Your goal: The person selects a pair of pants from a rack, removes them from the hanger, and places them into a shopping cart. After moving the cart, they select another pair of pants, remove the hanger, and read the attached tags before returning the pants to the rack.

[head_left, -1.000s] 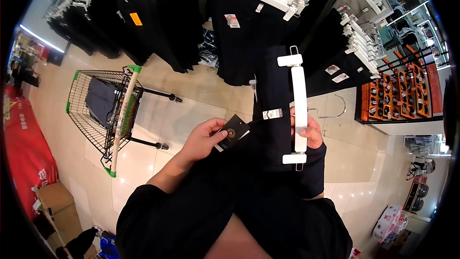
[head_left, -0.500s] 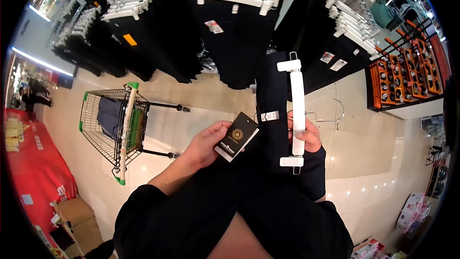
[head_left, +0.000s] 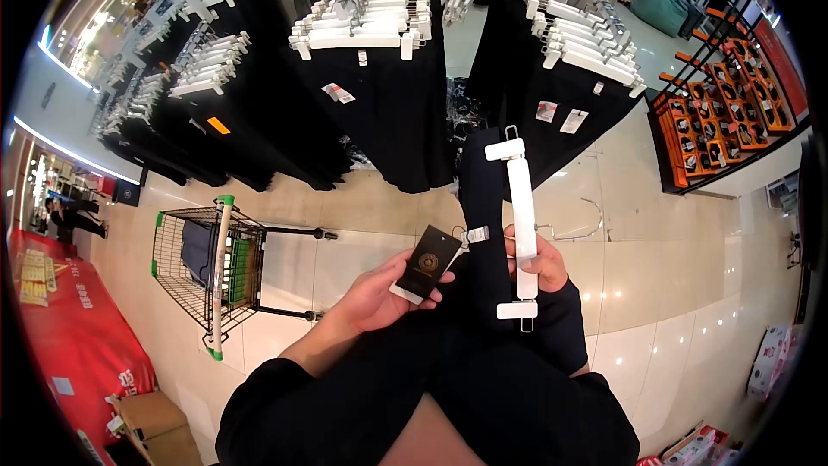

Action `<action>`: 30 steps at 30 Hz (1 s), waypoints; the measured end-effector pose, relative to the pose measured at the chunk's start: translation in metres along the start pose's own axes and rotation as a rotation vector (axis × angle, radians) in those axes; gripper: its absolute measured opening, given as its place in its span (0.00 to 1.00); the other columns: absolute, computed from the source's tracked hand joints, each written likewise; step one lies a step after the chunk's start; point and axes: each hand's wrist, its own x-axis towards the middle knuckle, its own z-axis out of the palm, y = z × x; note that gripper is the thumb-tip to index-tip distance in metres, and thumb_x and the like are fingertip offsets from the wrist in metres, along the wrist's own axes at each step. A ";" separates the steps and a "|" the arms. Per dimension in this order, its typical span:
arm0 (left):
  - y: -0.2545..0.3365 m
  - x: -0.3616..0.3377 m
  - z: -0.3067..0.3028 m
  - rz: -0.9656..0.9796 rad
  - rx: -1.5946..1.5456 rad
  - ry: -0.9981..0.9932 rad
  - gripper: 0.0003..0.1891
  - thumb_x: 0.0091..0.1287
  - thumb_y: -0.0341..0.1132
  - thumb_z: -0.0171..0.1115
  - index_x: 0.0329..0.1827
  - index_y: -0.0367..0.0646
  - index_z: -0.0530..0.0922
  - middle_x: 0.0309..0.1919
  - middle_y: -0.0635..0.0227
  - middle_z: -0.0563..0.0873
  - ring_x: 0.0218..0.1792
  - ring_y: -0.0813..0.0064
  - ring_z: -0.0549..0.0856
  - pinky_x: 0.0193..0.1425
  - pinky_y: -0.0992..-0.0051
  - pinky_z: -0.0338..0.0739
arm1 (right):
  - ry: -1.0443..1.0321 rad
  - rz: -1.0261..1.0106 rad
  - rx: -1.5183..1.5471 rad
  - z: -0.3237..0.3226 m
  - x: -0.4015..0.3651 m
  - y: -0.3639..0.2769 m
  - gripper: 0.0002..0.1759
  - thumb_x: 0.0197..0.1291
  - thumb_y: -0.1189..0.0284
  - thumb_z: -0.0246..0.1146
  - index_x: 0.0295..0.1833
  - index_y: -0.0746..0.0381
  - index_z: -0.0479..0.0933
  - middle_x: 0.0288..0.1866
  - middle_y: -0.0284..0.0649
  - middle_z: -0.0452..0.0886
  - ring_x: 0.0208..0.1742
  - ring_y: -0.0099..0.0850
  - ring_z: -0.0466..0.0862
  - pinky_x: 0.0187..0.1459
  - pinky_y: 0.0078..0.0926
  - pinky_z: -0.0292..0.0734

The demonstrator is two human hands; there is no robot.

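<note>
Between the thumb and fingers of my left hand [head_left: 377,291] is a black hang tag [head_left: 426,264] with a round gold emblem and a pale slip behind it. A thin string joins the tag to dark trousers [head_left: 483,198], which carry a small white label [head_left: 477,235] at the waistband. My right hand [head_left: 542,264] grips the white clip hanger [head_left: 523,224] at its middle, the thumb lying over the bar. The trousers hang from the hanger's two clips, and the metal hook [head_left: 591,223] points right. Some right-hand fingers are hidden behind the hanger.
Racks of dark trousers [head_left: 371,112] on white hangers stand ahead. A shopping cart [head_left: 220,272] with dark cloth inside is at left. An orange display rack [head_left: 720,112] stands at right. Cardboard boxes [head_left: 159,431] and a red cover [head_left: 78,319] lie at lower left.
The view has tilted up, so more of the racks shows. The hang tag has turned slightly in my left hand, more of whose fingertips now show. My right hand keeps hold of the hanger.
</note>
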 end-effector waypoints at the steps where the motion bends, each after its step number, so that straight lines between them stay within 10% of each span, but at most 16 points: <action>1: -0.003 0.001 -0.002 -0.006 -0.021 -0.017 0.27 0.81 0.41 0.40 0.79 0.40 0.53 0.68 0.47 0.71 0.58 0.60 0.81 0.65 0.61 0.74 | -0.013 0.018 0.022 -0.004 0.001 0.000 0.37 0.47 0.77 0.60 0.69 0.67 0.68 0.53 0.42 0.82 0.43 0.32 0.84 0.45 0.28 0.80; 9: -0.019 0.005 -0.011 -0.096 0.144 0.050 0.27 0.73 0.31 0.56 0.73 0.34 0.62 0.63 0.54 0.76 0.57 0.58 0.82 0.66 0.63 0.73 | -0.068 0.079 0.025 -0.019 0.015 -0.006 0.37 0.48 0.78 0.59 0.70 0.67 0.67 0.54 0.40 0.82 0.42 0.30 0.84 0.45 0.28 0.81; 30: -0.004 0.031 -0.029 -0.195 0.093 -0.040 0.24 0.70 0.30 0.55 0.67 0.29 0.66 0.61 0.52 0.77 0.62 0.50 0.80 0.68 0.59 0.75 | 0.059 0.036 0.009 -0.012 0.005 -0.013 0.36 0.48 0.81 0.57 0.69 0.67 0.68 0.53 0.41 0.83 0.43 0.32 0.85 0.45 0.29 0.81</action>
